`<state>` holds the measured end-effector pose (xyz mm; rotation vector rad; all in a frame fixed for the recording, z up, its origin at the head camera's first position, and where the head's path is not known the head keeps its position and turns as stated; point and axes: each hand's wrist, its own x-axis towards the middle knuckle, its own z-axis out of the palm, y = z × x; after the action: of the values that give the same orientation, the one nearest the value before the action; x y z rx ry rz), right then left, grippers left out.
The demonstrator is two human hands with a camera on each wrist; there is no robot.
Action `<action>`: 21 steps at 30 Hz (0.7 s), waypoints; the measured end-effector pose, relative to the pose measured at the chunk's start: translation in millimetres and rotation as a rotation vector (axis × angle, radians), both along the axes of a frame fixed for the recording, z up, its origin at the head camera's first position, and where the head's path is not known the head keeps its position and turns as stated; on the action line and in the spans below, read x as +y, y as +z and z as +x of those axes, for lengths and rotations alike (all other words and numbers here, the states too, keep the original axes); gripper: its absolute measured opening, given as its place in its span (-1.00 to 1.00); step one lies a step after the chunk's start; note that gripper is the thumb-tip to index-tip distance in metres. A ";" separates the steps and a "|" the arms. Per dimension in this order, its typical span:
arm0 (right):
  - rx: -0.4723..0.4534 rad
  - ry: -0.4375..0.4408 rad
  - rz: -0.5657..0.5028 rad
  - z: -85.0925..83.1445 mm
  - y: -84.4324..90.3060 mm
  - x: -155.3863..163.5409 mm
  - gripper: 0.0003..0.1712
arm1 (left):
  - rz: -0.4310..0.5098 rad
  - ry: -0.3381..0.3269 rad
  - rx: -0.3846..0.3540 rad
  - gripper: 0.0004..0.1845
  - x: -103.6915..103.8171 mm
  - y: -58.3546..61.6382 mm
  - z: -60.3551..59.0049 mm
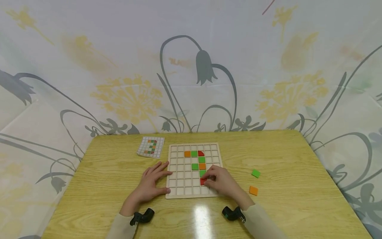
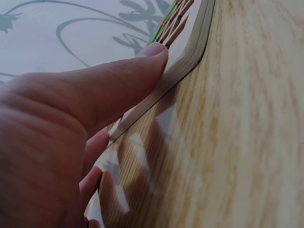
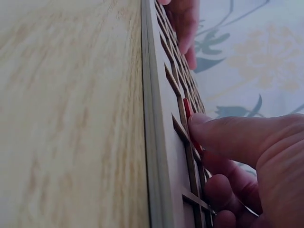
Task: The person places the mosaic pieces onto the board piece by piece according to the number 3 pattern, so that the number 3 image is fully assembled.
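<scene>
A wooden grid board lies on the table with colored tiles set in some of its squares. My right hand pinches a red tile between thumb and fingers over a lower square. In the right wrist view the red tile stands slightly tilted at the grid. Just above it a green tile is partly covered by the fingers. My left hand is spread along the board's left edge, its thumb and fingertips touching the rim. Higher up sit an orange tile, more green tiles and a red rounded tile.
A pattern card with a colored grid figure lies beyond the board at the left. To the right of the board, a loose green tile and a loose orange tile lie on the wooden table. Patterned cloth hangs behind.
</scene>
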<state>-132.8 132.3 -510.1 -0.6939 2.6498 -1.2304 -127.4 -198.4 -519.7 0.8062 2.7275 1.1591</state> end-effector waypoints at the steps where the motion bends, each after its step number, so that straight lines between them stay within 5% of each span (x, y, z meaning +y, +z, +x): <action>1: 0.000 -0.001 0.000 0.0 0.2 0.0 -0.88 | -0.002 0.001 -0.003 -0.41 0.0 0.2 0.0; 11: 0.046 -0.010 -0.086 -2.0 3.2 17.6 -0.84 | -0.013 0.003 -0.008 -0.40 0.0 0.3 0.2; 21: 0.080 -0.149 -0.093 0.4 9.4 56.7 -0.81 | -0.013 0.009 -0.018 -0.41 -0.2 0.5 -0.4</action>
<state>-132.4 189.0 -500.8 -0.5793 2.7677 -1.4008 -127.8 -198.6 -519.2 0.7779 2.7239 1.1436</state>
